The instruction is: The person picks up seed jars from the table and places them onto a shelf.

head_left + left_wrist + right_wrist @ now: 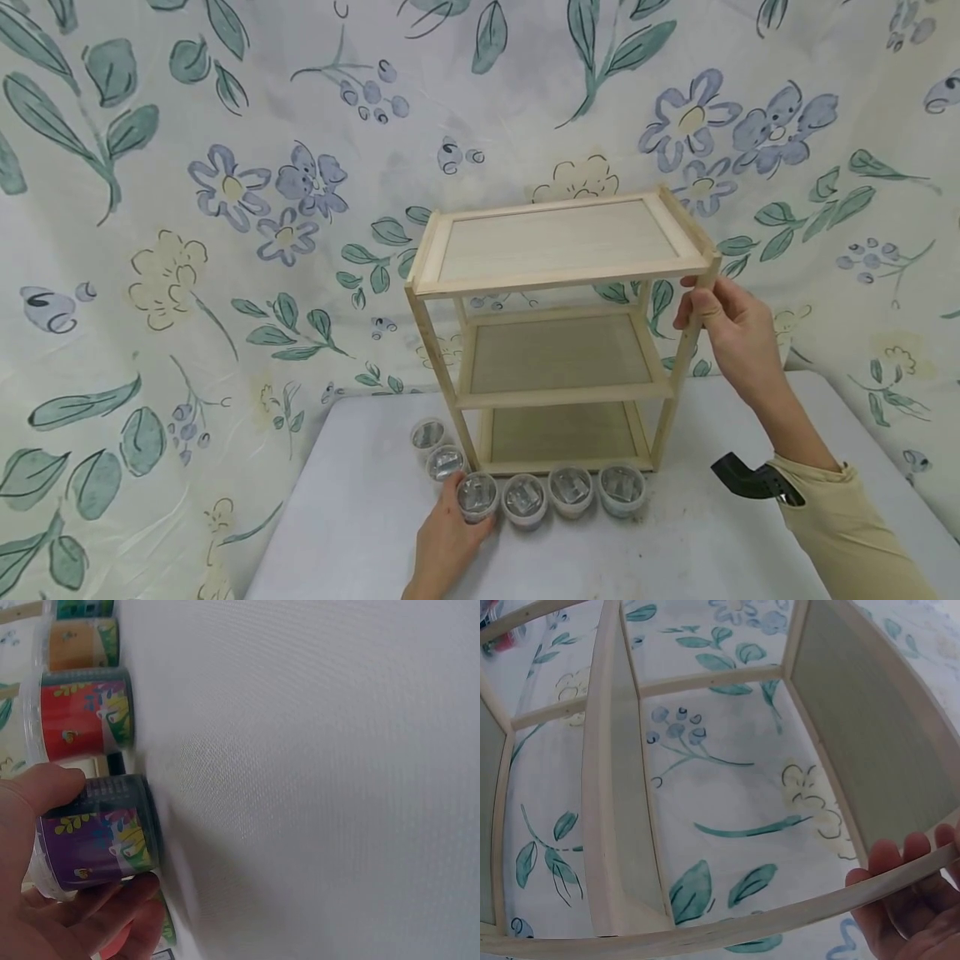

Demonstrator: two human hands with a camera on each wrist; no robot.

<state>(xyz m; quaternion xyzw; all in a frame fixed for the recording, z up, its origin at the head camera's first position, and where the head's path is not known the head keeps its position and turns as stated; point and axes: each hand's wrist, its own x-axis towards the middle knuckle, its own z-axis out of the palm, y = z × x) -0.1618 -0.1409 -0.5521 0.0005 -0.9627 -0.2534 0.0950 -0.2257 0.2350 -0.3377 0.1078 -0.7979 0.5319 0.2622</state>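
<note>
Shelf (pixel 555 242), pale wood w/ 3 tiers, is upright toward back of white table (pixel 337 517), floral cloth (pixel 225 333) behind it; can't tell if all its feet bear on the table. R hand (pixel 738 325) grips shelf's near R post (pixel 686 354) just below top tier: thumb on near side, fingers curled round, tips showing past the wood in R wrist view.

L hand (pixel 450 537) pinches purple tub (pixel 90 851) btwn thumb & fingers, thumb on side facing next tub along. Tub is lid up, at L end of front row of 4; can't tell if its base is on the table or a touch off.

Rest of row runs to R, in front of shelf's btm tier: red tub (pixel 75 724), then orange tub (pixel 71 646), then teal tub (pixel 90 607) at far end. 2 more tubs (pixel 446 461) sit just past purple one, by shelf's near L post (pixel 438 367), one behind the other. Lids are clear, w/ smth greyish under, too blurred to tell.

R arm has tan sleeve (pixel 847 525), w/ black fitting (pixel 757 483) at cuff, jutting out over table.
</note>
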